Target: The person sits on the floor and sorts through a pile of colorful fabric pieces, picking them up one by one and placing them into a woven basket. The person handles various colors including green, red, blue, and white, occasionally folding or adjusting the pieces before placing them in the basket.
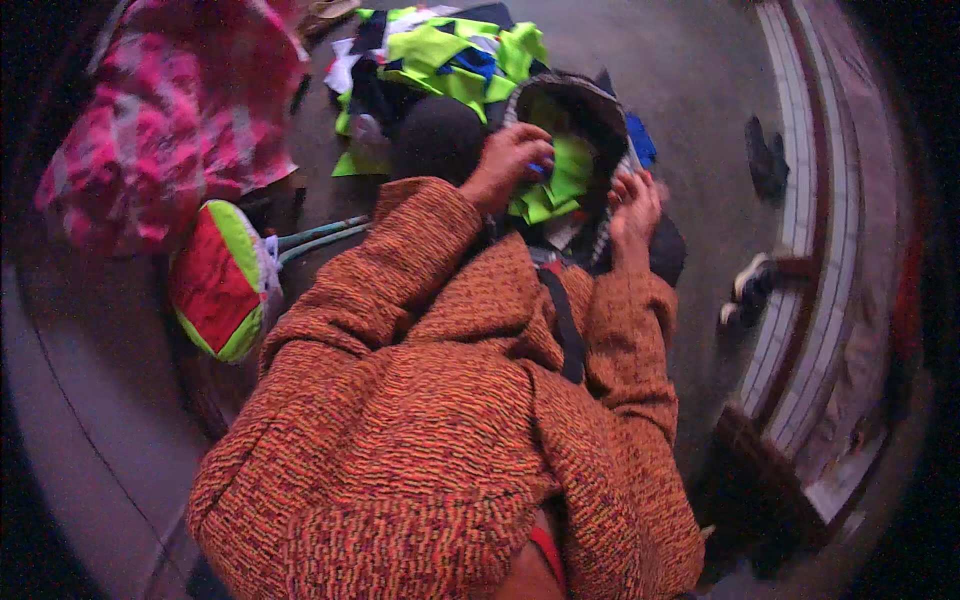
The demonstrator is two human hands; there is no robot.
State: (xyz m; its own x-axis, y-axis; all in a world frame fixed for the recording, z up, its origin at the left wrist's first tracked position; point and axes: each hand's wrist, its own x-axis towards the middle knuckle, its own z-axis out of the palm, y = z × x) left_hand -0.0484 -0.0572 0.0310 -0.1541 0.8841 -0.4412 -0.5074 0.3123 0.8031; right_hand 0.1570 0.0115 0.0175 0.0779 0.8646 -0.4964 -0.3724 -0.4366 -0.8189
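At the far left there is a large pink-and-grey patterned cloth (190,110); at far middle lies a heap of yellow-green and navy fabric pieces (440,55). Nearer, a dark, open, bag-like fabric piece (606,104) shows bright green cloth (565,180) inside. The left hand (515,163) curls its fingers at its left edge; the right hand (636,203) has narrow fingers at its right edge. Whether they grip, I cannot tell. Probably the opening is being arranged; the next move would call for a steady hold on both edges.

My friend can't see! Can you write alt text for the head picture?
A person's left hand and right hand are at a dark thing with lime cloth inside. Beyond lies a lime, dark and white cloth pile; at left, a red and lime puffy thing and pink fabric.
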